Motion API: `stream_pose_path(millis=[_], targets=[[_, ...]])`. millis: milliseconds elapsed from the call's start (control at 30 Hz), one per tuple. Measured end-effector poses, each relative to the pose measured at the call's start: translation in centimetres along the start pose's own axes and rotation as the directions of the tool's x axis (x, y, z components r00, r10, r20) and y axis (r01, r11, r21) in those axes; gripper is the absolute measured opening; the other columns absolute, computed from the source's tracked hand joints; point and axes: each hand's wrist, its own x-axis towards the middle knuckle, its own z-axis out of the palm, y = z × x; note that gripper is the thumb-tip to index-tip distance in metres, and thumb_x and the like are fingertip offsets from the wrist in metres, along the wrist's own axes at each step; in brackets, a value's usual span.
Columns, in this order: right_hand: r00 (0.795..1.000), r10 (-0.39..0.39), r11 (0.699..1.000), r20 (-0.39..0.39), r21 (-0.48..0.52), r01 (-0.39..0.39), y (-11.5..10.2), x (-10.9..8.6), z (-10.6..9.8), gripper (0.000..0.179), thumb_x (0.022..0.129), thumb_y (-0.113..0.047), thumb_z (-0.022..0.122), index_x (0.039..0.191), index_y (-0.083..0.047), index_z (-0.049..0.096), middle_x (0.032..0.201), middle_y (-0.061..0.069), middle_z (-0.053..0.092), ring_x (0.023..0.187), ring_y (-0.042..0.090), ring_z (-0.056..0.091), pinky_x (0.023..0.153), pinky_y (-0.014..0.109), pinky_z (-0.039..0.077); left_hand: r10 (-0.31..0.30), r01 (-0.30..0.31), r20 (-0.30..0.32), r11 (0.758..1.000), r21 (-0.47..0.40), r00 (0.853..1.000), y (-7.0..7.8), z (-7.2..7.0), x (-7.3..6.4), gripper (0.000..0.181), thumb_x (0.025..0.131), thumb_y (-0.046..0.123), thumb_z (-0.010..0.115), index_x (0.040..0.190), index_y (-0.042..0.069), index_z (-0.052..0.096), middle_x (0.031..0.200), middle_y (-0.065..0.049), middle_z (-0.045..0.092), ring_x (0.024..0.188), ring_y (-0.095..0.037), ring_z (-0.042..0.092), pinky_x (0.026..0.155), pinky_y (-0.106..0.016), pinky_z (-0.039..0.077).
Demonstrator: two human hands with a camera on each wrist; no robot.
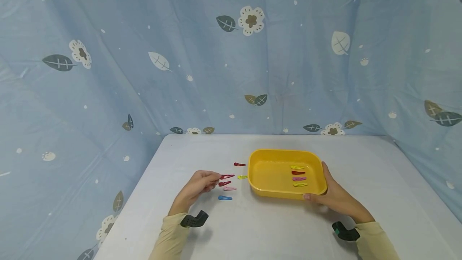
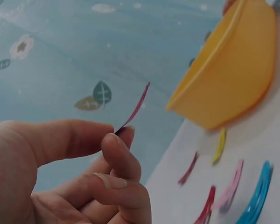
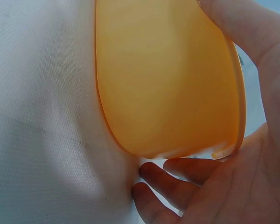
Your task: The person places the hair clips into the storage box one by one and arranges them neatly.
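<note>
Between thumb and fingertips, my left hand pinches a red snap hair clip, which the left wrist view shows held edge-on, raised off the table. My right hand grips the near right corner of a yellow tray, thumb on the near rim and fingers along the right side. Inside the tray, toward its right, lie a yellow clip, a red clip, a pink clip and another yellow clip. Loose clips lie near my left hand, including a blue clip and a light pink clip.
More loose clips are left of the tray: a red clip farther back, a yellow clip close to the tray wall, and a second red clip. A white table carries everything. Blue patterned curtains hang behind and beside it.
</note>
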Motion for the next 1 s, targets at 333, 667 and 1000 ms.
stream_pose_path(millis=[333, 667, 1000], targets=[[1.0, 0.018, 1.0, 0.005, -0.017, -0.018, -0.1, -0.1, 0.0, 0.138, 0.084, -0.047, 0.082, 0.16, -0.004, -0.025, 0.168, 0.035, 0.002, 0.152, 0.059, 0.017, 0.114, 0.078, 0.021, -0.008, 0.009, 0.013, 0.996, -0.085, 1.0, 1.1, 1.5, 0.5, 0.036, 0.098, 0.027, 0.069, 0.113, -0.006, 0.07, 0.072, 0.003, 0.06, 0.066, -0.011, 0.047, 0.061, -0.021, 0.037], [1.0, 0.021, 1.0, 0.003, -0.02, -0.021, 0.0, 0.0, 0.0, 0.139, 0.083, -0.047, 0.082, 0.16, -0.005, -0.026, 0.168, 0.035, 0.001, 0.152, 0.06, 0.015, 0.114, 0.078, 0.021, 0.019, -0.012, 0.042, 0.988, -0.154, 0.999, 2.2, 2.8, 1.3, 0.034, 0.1, 0.023, 0.066, 0.115, -0.008, 0.066, 0.074, 0.002, 0.056, 0.066, -0.011, 0.048, 0.063, -0.02, 0.04], [1.0, 0.017, 1.0, 0.004, -0.015, -0.017, 0.1, 0.1, 0.0, 0.139, 0.083, -0.046, 0.083, 0.16, -0.004, -0.025, 0.169, 0.035, 0.001, 0.152, 0.06, 0.015, 0.114, 0.078, 0.02, 0.039, -0.025, 0.07, 0.981, -0.192, 0.997, 3.6, 4.1, 2.1, 0.024, 0.1, 0.024, 0.066, 0.106, 0.0, 0.069, 0.074, 0.002, 0.057, 0.062, -0.011, 0.045, 0.055, -0.021, 0.033]])
